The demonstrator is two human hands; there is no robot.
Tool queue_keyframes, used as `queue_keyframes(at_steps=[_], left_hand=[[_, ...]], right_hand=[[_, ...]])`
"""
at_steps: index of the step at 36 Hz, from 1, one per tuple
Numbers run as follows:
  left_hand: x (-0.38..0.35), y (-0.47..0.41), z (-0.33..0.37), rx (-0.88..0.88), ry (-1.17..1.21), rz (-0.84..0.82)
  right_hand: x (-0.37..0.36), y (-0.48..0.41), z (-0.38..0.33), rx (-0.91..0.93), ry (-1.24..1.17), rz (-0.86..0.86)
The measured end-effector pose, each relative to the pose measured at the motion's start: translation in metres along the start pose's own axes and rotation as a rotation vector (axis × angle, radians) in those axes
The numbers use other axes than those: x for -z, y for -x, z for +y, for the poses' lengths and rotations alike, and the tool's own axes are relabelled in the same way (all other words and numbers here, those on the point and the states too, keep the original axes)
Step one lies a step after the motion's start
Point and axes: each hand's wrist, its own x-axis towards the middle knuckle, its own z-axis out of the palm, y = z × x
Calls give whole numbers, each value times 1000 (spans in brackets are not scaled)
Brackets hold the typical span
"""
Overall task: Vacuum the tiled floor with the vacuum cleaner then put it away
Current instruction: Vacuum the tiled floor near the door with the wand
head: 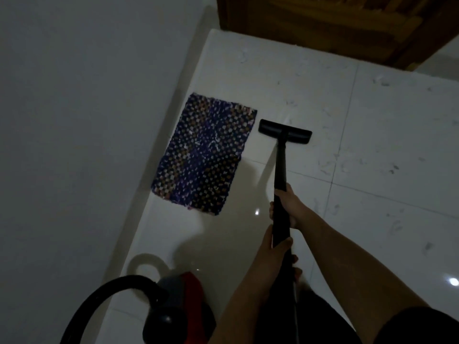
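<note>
A black vacuum wand (280, 167) runs from my hands down to a flat black floor nozzle (285, 132) resting on the white tiled floor (387, 135). My right hand (289, 204) grips the wand higher up its shaft, and my left hand (272, 244) grips it just below, nearer my body. The red and grey vacuum body (181, 299) sits on the floor at the lower left, with its black hose (109, 291) arching out to the left. Scattered hair and lint lie on the tiles to the right of the nozzle.
A dark blue woven mat (206, 152) lies on the floor just left of the nozzle, against a grey wall (82, 120). A brown wooden door (335, 23) stands at the far end. Bright light spots reflect off the glossy tiles.
</note>
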Motion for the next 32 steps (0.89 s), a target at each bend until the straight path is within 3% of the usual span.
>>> queue_keyframes(at_steps=[6,11,32], left_hand=[[-16,-30,44,-23,-9,19],[-16,-58,76,-32,-96,135],[24,-141,195,-119,132,213]], right_hand=[[4,-33,-49,-2,37,-5],[-1,-60,-84,-1,68,0],[-72,-158,-213,27,226,-134]])
